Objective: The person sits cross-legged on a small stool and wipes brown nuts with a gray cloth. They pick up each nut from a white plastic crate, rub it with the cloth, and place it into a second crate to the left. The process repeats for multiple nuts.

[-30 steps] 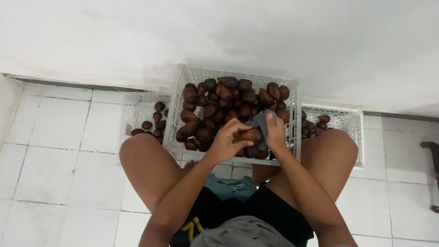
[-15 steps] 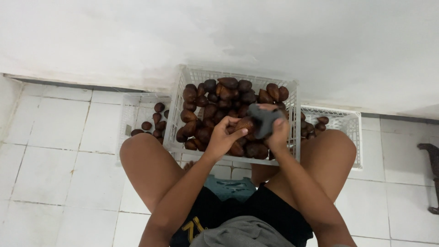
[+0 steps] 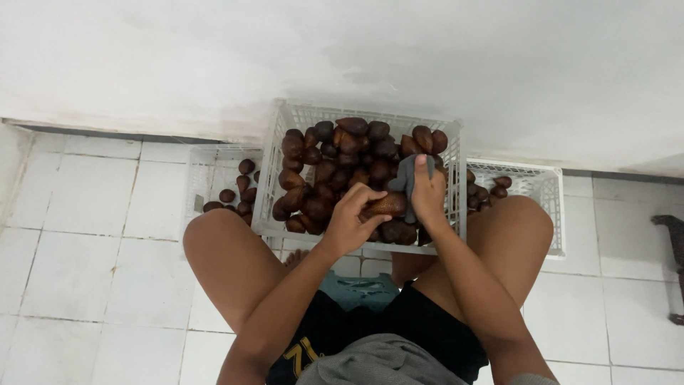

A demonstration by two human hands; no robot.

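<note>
A white plastic crate [image 3: 285, 121] stands between my knees, heaped with dark brown scaly fruits [image 3: 335, 160]. My left hand [image 3: 353, 221] grips one brown fruit [image 3: 388, 204] just above the crate's near edge. My right hand [image 3: 427, 192] holds a grey cloth [image 3: 407, 175] pressed against that fruit's right end. Both hands hover over the pile, close together.
A second white crate [image 3: 206, 167] at the left holds a few of the same fruits [image 3: 239, 192]. A third white crate [image 3: 531, 182] at the right also holds several. White floor tiles surround me, a white wall rises behind, and a dark object [image 3: 673, 242] sits at the far right.
My hands have shifted slightly over the crate. The cloth in my right hand moved up along the fruit while my left hand kept hold and turned it.
</note>
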